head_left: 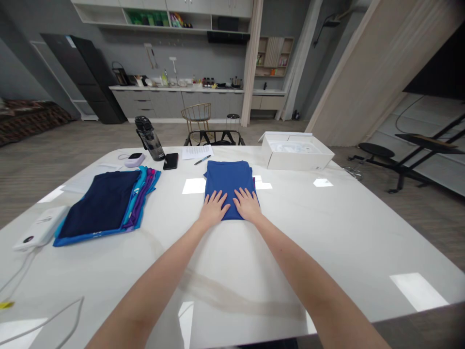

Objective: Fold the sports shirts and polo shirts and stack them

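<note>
A folded blue garment (229, 177) lies flat on the white table (298, 232) in front of me, with edges of other cloth peeking out at its sides. My left hand (213, 207) rests palm down on its near left part, fingers spread. On the near right part lies my right hand (247, 203), also flat with fingers apart. Neither hand grips anything. To the left sits a stack of folded clothes (103, 201), dark navy on top, with blue, teal and purple layers showing along its right edge.
An open white box (294, 157) stands at the far right. Toward the back left are a black water bottle (149, 138), a phone (170, 161), a small lilac device (134, 160), a paper sheet (192, 151) and a pen (202, 160). A white power bank (41, 228) with cables lies at left.
</note>
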Action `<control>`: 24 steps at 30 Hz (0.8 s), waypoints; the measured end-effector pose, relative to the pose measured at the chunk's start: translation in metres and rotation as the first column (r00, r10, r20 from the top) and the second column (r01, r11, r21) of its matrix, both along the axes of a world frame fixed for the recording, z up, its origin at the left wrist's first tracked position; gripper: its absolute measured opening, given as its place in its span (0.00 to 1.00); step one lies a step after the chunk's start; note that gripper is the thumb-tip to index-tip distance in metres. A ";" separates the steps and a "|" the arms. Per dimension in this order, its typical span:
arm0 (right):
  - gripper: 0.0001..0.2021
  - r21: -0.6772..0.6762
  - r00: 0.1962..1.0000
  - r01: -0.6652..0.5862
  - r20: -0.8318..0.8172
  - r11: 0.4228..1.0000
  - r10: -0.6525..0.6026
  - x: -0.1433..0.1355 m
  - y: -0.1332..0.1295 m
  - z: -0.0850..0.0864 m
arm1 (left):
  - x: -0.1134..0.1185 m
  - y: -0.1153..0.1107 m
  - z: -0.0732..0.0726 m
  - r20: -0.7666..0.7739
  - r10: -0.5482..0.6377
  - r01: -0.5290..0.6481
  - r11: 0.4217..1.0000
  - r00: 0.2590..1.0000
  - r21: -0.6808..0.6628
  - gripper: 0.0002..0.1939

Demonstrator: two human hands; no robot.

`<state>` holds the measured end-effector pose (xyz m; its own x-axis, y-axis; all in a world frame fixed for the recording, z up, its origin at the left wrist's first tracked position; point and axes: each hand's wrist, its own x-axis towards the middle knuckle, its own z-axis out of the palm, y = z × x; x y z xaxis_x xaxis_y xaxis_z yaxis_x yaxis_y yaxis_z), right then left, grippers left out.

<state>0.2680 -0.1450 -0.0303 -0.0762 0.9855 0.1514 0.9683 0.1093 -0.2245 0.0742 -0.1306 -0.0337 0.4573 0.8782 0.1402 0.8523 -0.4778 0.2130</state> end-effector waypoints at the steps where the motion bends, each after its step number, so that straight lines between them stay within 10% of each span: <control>1: 0.25 0.009 1.000 0.000 -0.018 1.000 0.000 0.006 -0.007 0.002 | -0.006 -0.005 0.002 0.006 -0.006 0.006 1.000 1.000 -0.008 0.31; 8: 0.25 -0.078 0.928 0.371 -0.006 0.925 -0.373 0.046 -0.052 0.022 | -0.042 -0.037 0.011 0.016 0.025 -0.026 0.996 1.000 0.085 0.24; 24: 0.22 -0.120 0.927 0.371 0.109 0.921 -0.359 0.069 -0.082 0.020 | -0.017 -0.073 0.005 0.008 -0.024 0.023 0.997 1.000 0.075 0.17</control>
